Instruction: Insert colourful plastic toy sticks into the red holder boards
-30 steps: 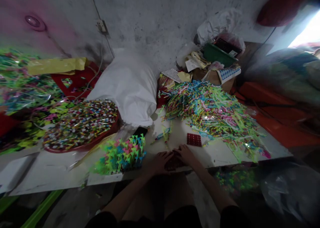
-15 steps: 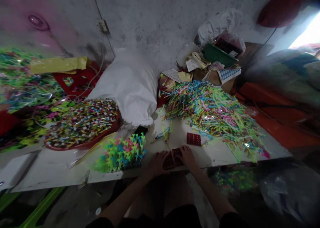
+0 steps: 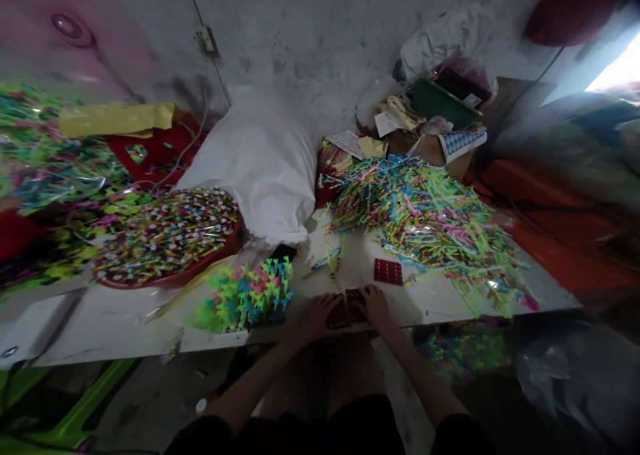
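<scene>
Two dark red trays lie side by side at the table's front edge. My left hand (image 3: 320,312) rests with fingers spread on the left tray (image 3: 339,314). On the right tray (image 3: 356,306) lies my right hand (image 3: 376,304), its fingers apart. A third red tray (image 3: 387,271), with rows of small light marks, sits just beyond my right hand. Left of my hands stands a cluster of green, pink and blue figures (image 3: 250,292). A few thin colourful sticks (image 3: 327,263) lie beyond the trays.
A large pile of colourful sticks (image 3: 425,222) covers the right side. At the left, a red basin (image 3: 175,280) holds many small beaded pieces. A white sack (image 3: 265,168) leans against the wall, near a dark phone (image 3: 283,252). An orange object (image 3: 550,222) stands far right.
The view has shifted slightly, so the table and trays sit a little higher. Both hands remain on the two trays, with little visible movement.
</scene>
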### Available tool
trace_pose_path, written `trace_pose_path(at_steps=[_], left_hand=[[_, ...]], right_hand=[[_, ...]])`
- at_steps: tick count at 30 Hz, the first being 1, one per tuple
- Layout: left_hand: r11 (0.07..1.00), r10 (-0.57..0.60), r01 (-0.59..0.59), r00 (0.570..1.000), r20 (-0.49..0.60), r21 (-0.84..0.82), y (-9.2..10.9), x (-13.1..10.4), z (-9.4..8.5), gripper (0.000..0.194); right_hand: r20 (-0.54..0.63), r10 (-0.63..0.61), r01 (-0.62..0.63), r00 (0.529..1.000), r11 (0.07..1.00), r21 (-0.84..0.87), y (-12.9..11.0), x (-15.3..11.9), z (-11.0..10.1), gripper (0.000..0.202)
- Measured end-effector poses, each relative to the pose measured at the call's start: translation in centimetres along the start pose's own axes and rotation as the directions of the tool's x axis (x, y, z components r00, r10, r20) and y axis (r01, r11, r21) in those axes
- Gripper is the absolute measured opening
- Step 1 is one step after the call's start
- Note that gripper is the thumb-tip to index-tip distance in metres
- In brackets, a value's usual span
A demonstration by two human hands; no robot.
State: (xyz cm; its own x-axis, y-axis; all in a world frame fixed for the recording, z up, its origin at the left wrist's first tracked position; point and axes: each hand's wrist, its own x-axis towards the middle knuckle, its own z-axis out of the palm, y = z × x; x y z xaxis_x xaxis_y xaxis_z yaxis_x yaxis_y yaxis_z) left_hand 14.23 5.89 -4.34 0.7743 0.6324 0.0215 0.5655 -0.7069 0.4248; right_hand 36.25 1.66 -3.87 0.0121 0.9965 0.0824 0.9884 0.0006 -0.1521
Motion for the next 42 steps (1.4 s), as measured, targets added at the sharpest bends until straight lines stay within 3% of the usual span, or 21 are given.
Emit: trace_pose_path(at_steps=[6,10,16,27,30,35,42], left_hand=[[0.999,0.033,-0.036,0.995,-0.093,-0.031,-0.6,-0.6,0.8,0.094],[0.999,0.027,-0.031,0.99,-0.141,-0.027,-0.1,-0.6,1.4,0.091],[0.998,-0.06,0.057,0.975,-0.216,-0.02,1.6,0.2,1.9,0.092],[0.995,-0.095,0.097,0.983,-0.16,0.002,1.6,0.2,2.3,0.088],[0.998,-0.056,0.059,0.987,-0.152,0.02,1.9,0.2,2.4,0.085],[0.994,0.103,-0.1,0.99,-0.098,0.035,2.8,0.6,2.5,0.068],[0.995,0.079,-0.08,0.996,-0.035,-0.055,2.6,1.4,2.3,0.072]], right_hand=[[0.112,-0.148,0.13,0.983,0.98,0.15,1.7,-2.0,1.3,0.089],[0.209,-0.19,0.157,0.959,0.974,0.166,1.9,-2.8,0.6,0.104],[0.309,-0.165,0.131,0.937,0.983,0.128,1.0,-2.7,-0.7,0.108],[0.223,-0.174,0.151,0.959,0.982,0.116,0.8,-2.9,-1.1,0.096],[0.213,-0.163,0.136,0.963,0.981,0.134,0.9,-2.7,-1.1,0.091],[0.23,-0.138,0.11,0.963,0.985,0.133,0.8,-2.5,-0.8,0.084],[0.287,-0.238,0.18,0.928,0.96,0.215,2.5,-2.3,-0.3,0.094]])
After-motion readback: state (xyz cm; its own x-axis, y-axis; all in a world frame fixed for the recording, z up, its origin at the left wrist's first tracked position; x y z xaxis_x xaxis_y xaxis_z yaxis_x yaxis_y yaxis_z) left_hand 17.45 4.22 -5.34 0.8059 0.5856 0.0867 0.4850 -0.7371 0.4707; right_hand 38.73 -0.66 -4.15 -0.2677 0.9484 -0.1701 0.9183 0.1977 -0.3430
